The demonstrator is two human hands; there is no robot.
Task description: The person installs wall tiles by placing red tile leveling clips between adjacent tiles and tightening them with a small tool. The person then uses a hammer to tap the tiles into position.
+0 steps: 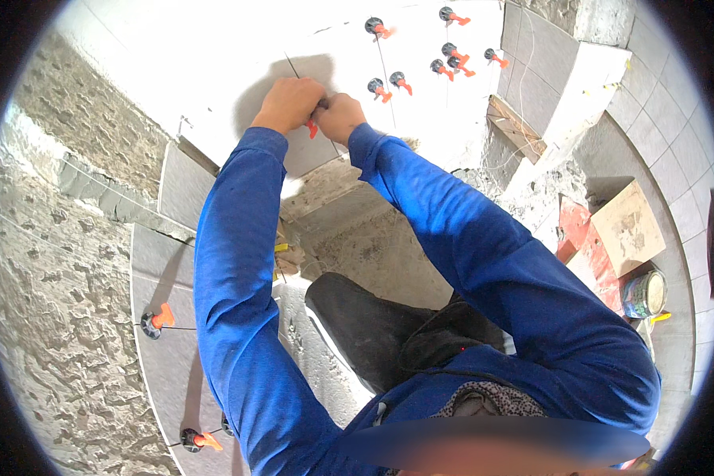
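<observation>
On the brightly lit tiled surface (198, 55), my left hand (292, 101) and my right hand (339, 117) meet over a tile joint, both with fingers closed on a black and red tile leveling clip (312, 128). My fingers hide much of the clip; its red handle shows below them. A shadow falls around my hands. Several similar clips (376, 28) stand along joints to the right.
Rough plaster (71, 333) lies left, beside grey tiles (163, 373) with clips (151, 324). At right are a board (627, 226), a can (644, 293), a red sheet (575, 222) and a tiled area (666, 111). My shoe (333, 333) rests below my arms.
</observation>
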